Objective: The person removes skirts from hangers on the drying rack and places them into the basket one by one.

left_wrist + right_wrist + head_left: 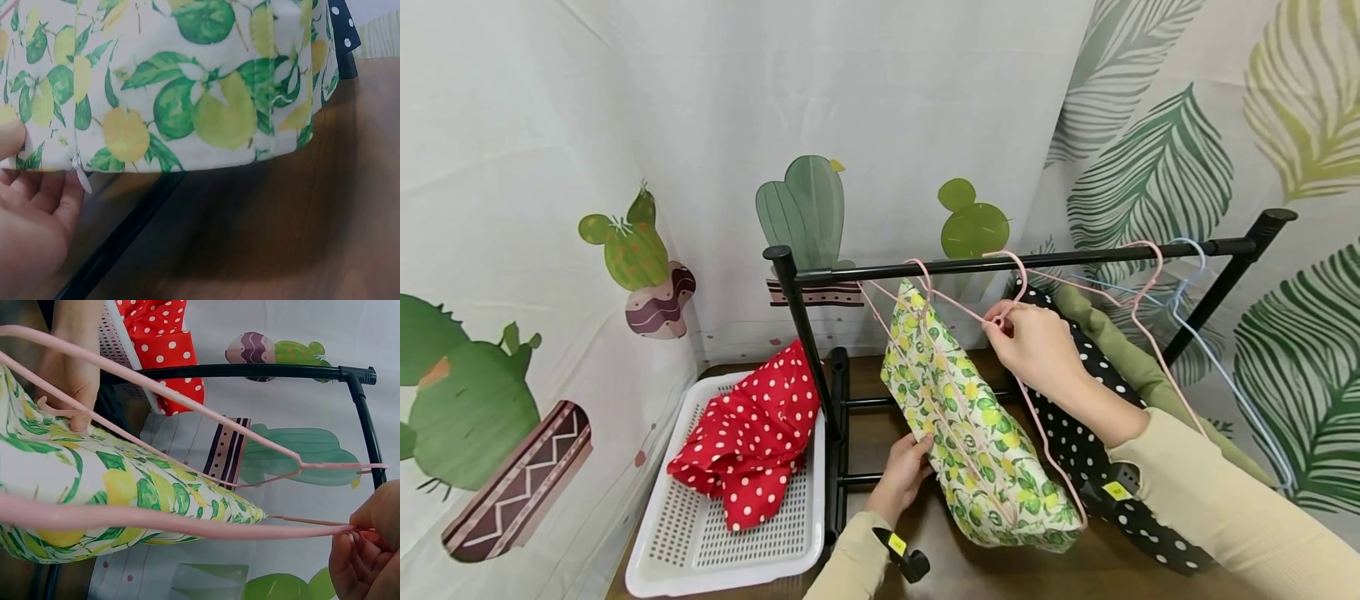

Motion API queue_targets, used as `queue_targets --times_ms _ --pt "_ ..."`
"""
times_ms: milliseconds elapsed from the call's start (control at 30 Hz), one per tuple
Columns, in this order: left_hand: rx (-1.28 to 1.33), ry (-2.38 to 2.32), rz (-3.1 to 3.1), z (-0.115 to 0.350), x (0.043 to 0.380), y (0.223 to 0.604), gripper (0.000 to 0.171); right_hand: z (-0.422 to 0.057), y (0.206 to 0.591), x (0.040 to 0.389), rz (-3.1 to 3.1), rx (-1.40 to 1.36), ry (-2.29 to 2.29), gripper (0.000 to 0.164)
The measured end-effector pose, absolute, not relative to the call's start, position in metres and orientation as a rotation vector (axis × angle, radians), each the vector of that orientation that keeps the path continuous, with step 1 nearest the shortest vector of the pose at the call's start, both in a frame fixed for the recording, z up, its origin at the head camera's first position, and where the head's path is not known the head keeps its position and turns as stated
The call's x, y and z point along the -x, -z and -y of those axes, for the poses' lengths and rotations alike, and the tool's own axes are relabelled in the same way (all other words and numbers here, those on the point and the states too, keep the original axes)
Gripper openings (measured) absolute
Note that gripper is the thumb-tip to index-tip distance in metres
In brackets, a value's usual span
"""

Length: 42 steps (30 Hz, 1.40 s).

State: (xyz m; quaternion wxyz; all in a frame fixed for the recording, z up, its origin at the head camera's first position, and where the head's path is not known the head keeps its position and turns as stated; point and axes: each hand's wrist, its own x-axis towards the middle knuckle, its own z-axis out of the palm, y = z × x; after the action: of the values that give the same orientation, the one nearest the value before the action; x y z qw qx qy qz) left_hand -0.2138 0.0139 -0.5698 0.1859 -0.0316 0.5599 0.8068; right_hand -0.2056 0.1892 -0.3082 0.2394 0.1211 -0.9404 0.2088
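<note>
A lemon-print piece of cloth (pixel 958 408) hangs below the black rail, among pink hangers. My left hand (pixel 904 471) pinches its left lower edge, thumb on the outside and fingers behind. A small zipper pull (pixel 82 175) sits beside those fingertips in the left wrist view. High up at the rail, my right hand (pixel 1037 346) pinches a pink hanger (pixel 1022 279) just below its hook, which rests over the rail. Another pink hanger (pixel 927 283) is hooked to the left, its wire crossing in front of the lemon cloth.
The black rack rail (pixel 880 272) spans the middle. Right of the lemon cloth hang a black polka-dot cloth (pixel 1071 425) and a green cloth (pixel 1120 354), with a blue hanger (pixel 1232 383). A white basket (pixel 658 533) on the left holds a red polka-dot cloth (pixel 756 450).
</note>
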Motion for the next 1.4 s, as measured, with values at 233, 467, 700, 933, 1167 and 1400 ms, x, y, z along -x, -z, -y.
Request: queue_targets --times_ms 233,467,700,933,1167,1400 --pt "0.213 -2.263 -1.745 -0.006 0.214 0.562 0.031 -0.193 0.312 0.206 2.564 -0.339 -0.558 0.019" --pt "0.262 -2.303 -1.858 0.003 0.216 0.552 0.039 -0.196 0.314 0.208 2.532 -0.342 -0.556 0.019" --pt "0.205 -2.301 -1.763 0.01 0.219 0.55 0.046 -0.196 0.313 0.21 2.508 -0.349 -0.571 0.018" --pt "0.212 -2.306 -1.657 0.014 0.221 0.548 0.044 -0.195 0.313 0.209 2.529 -0.338 -0.572 0.018" --pt "0.128 -2.267 -1.66 0.018 0.219 0.543 0.043 -0.193 0.312 0.208 2.54 -0.341 -0.589 0.017" --pt "0.091 -2.188 -1.774 0.029 0.219 0.534 0.041 -0.194 0.313 0.208 2.546 -0.341 -0.579 0.016"
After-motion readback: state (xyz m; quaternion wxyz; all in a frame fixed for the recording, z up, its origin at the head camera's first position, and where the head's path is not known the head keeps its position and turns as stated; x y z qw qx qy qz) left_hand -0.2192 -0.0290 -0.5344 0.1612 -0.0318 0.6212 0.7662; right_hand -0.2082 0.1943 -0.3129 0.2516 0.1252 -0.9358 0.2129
